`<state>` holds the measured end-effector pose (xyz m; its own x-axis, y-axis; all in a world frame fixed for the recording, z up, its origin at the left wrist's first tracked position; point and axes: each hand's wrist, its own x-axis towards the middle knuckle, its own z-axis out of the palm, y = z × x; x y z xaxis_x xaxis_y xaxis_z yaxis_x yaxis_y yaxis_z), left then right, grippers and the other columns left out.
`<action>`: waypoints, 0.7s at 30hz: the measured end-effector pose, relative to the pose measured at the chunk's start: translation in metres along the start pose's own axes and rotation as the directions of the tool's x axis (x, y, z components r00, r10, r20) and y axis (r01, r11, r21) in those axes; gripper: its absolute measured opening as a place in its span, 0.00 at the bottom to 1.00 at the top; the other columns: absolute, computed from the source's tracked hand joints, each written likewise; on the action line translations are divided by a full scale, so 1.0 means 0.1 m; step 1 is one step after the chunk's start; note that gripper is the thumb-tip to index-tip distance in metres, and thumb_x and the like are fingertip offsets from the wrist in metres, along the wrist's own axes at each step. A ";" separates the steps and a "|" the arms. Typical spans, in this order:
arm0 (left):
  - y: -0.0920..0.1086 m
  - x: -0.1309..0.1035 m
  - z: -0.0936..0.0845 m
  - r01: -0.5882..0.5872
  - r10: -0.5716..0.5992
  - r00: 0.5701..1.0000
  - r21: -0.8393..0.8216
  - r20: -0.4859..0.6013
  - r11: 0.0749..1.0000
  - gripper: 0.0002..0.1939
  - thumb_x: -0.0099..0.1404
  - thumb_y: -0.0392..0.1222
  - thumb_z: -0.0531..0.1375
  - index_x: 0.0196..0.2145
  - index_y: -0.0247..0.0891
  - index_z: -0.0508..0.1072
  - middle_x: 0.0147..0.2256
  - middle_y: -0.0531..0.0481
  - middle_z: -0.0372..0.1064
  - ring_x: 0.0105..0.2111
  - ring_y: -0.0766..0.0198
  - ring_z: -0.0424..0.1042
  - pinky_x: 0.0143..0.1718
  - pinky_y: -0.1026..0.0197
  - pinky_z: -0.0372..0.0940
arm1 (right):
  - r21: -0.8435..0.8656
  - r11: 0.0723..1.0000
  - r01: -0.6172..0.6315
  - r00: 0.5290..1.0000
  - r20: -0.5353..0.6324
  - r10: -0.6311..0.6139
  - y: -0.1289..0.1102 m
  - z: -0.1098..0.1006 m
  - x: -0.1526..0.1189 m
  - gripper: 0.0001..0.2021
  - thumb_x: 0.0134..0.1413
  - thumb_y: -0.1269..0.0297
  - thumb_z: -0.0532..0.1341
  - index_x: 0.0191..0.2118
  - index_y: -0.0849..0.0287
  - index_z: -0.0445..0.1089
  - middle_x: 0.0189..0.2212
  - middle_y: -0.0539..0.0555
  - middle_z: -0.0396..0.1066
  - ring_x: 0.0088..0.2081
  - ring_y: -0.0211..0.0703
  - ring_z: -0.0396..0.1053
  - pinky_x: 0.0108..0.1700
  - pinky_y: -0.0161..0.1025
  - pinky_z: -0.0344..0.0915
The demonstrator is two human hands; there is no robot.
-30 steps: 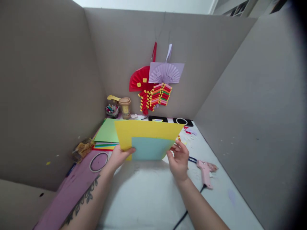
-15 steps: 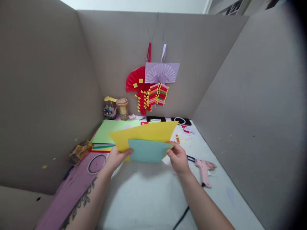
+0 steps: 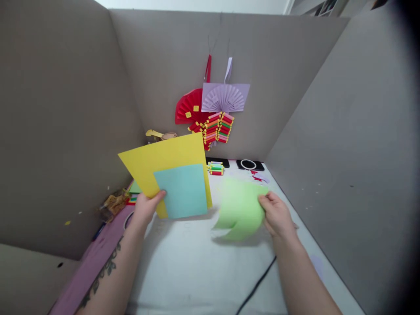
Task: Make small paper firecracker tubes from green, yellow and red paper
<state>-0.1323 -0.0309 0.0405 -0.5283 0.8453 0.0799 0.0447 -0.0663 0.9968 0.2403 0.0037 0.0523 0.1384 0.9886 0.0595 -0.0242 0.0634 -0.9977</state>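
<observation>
My left hand [image 3: 149, 205] pinches a large yellow sheet of paper [image 3: 141, 164] together with a smaller light-blue sheet [image 3: 185, 192] lying in front of it; the thumb presses on the blue one. In my right hand [image 3: 277, 214] is light-green paper [image 3: 243, 205], gripped at its right edge. The green paper is blurred and curls down toward the white tabletop [image 3: 197, 271], with what looks like a second flap at its lower end. A gap separates it from the yellow and blue sheets.
On the back wall hang a red paper fan [image 3: 188, 107], a lilac fan [image 3: 225, 98] and rolled-paper firecrackers [image 3: 218, 129]. Small coloured rolls [image 3: 215, 168] and a white ring [image 3: 248, 164] lie at the back. A black cable [image 3: 257, 284] crosses the front right. Grey panels enclose the table.
My hands have moved apart. The right hand has drawn the green paper away to the right, while the left has tilted the yellow and blue sheets upright and shifted them left.
</observation>
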 end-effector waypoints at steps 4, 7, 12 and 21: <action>0.04 0.02 -0.02 -0.005 -0.001 0.996 -0.063 -0.091 0.998 0.22 0.46 0.43 0.69 0.40 0.34 0.76 0.45 0.39 0.74 0.45 0.51 0.73 0.50 0.48 0.66 | -0.322 0.940 -0.111 0.963 0.199 0.182 0.32 0.07 0.01 0.15 0.42 0.55 0.59 0.36 0.58 0.68 0.25 0.51 0.73 0.25 0.46 0.69 0.27 0.39 0.63; 0.08 0.09 0.01 -0.033 -0.019 0.967 -0.200 -0.254 0.979 0.21 0.50 0.41 0.67 0.43 0.34 0.74 0.49 0.40 0.71 0.47 0.52 0.72 0.51 0.49 0.66 | -0.483 0.875 0.024 0.988 0.147 0.055 0.54 0.12 0.06 0.13 0.41 0.58 0.56 0.33 0.58 0.69 0.27 0.54 0.73 0.31 0.48 0.70 0.32 0.40 0.65; 0.04 0.29 0.29 0.176 -0.359 0.861 -0.451 -0.361 0.875 0.19 0.56 0.37 0.63 0.47 0.33 0.70 0.49 0.40 0.70 0.45 0.56 0.73 0.46 0.54 0.70 | -0.520 0.853 0.035 0.999 0.044 -0.014 0.81 0.11 0.13 0.22 0.44 0.57 0.54 0.45 0.62 0.69 0.35 0.58 0.75 0.36 0.51 0.71 0.39 0.44 0.66; -0.33 0.42 0.88 0.322 -0.509 0.789 -0.474 -0.344 0.819 0.19 0.57 0.31 0.57 0.48 0.33 0.66 0.43 0.43 0.72 0.46 0.58 0.72 0.45 0.59 0.69 | -0.525 0.849 0.057 0.995 0.095 -0.008 1.02 0.08 0.12 0.21 0.46 0.55 0.54 0.44 0.62 0.70 0.38 0.59 0.75 0.39 0.52 0.72 0.44 0.47 0.65</action>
<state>-0.0811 0.0536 0.0108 -0.7310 0.5186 -0.4435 -0.5357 -0.0335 0.8438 0.2319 0.0235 -0.0490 0.0443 0.9965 0.0702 0.5069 0.0381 -0.8612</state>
